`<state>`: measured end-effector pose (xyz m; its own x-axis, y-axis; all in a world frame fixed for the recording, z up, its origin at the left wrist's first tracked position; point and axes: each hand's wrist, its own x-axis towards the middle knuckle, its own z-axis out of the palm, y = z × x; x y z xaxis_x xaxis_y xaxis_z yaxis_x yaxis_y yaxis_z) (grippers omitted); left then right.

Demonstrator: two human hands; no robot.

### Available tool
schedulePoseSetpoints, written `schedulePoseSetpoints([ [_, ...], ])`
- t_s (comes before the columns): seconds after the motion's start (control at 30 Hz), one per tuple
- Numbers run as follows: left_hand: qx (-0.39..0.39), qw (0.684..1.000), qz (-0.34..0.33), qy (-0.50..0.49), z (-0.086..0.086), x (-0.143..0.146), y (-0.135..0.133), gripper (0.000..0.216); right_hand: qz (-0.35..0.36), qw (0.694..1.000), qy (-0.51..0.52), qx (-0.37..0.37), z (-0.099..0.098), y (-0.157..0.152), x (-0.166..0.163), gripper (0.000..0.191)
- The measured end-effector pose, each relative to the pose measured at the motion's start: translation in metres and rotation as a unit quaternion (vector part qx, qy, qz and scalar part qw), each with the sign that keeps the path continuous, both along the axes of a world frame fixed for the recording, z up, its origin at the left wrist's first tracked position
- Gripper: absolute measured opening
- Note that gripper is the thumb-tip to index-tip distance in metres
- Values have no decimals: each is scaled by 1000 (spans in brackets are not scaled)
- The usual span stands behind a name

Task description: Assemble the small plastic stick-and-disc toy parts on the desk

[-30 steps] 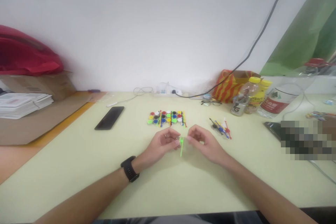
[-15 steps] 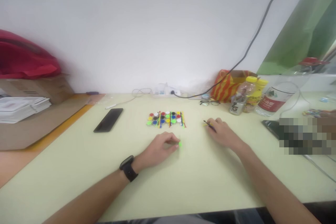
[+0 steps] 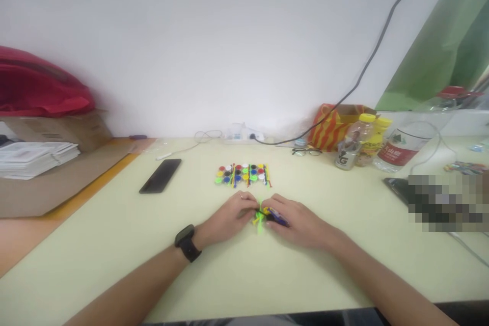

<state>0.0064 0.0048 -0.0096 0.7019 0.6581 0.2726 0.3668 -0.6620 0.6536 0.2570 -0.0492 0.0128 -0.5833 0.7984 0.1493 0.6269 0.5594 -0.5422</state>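
Note:
My left hand (image 3: 234, 215) and my right hand (image 3: 296, 220) lie close together on the pale yellow table (image 3: 244, 275), fingers curled. Between their fingertips sits a small bunch of coloured plastic sticks (image 3: 267, 215), green, yellow and blue. The left fingers pinch the green end; the right fingers close over the blue and yellow sticks. A black watch (image 3: 186, 242) is on my left wrist. Just beyond the hands lies a neat grid of small coloured caps with sticks (image 3: 243, 173).
A black phone (image 3: 160, 175) lies to the left. Glasses (image 3: 306, 151), bottles (image 3: 362, 146), a striped bag (image 3: 331, 126) and a power strip (image 3: 241, 136) stand along the back. Boxes and papers (image 3: 34, 158) lie at far left; a blurred patch is at right.
My right hand reached out to the loose sticks on the right, closed on them and came back to meet the left hand. The pile at the right is gone.

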Motion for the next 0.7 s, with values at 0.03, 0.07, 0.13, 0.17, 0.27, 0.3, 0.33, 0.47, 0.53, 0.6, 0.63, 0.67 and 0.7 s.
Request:
schedulePoseSetpoints([
  [0.03, -3, 1000, -2, -3, -1, 0, 0, 25, -1, 1000, 5, 3, 0, -1, 0, 28],
  [0.07, -6, 1000, -4, -7, -1, 1, -1, 27, -4, 1000, 11, 6, 0, -2, 0, 32],
  [0.13, -13, 1000, -8, -13, -1, 1, -1, 33, -22, 999, 35, 19, -1, 1, 3, 39],
  [0.17, -15, 1000, -11, -15, -1, 1, -2, 35, -39, 997, 52, 38, -2, 5, 5, 38],
  [0.27, -20, 999, -22, -14, 2, 1, -3, 39, -92, 984, 76, 135, -4, 34, 14, 26],
  [0.3, -23, 999, -25, -14, 3, 1, -4, 39, -97, 981, 53, 162, -3, 50, 18, 24],
  [0.33, -24, 999, -27, -13, 4, 1, -4, 38, -97, 978, 21, 185, -2, 69, 22, 24],
  [0.47, -28, 999, -18, -22, 5, 1, -6, 35, -179, 949, -116, 232, 7, 155, 37, 36],
  [0.53, -29, 999, -8, -30, 4, 0, -7, 36, -242, 933, -146, 224, 10, 193, 41, 37],
  [0.6, -29, 999, -1, -38, 2, -1, -7, 37, -269, 925, -150, 222, 8, 221, 43, 40],
  [0.63, -28, 999, 1, -44, 2, -1, -6, 38, -278, 923, -152, 220, 6, 230, 44, 41],
  [0.67, -26, 998, 2, -49, 1, -1, -6, 38, -284, 921, -154, 218, 3, 238, 44, 41],
  [0.7, -23, 998, 3, -54, 1, -1, -6, 39, -287, 920, -156, 216, 0, 243, 44, 40],
])
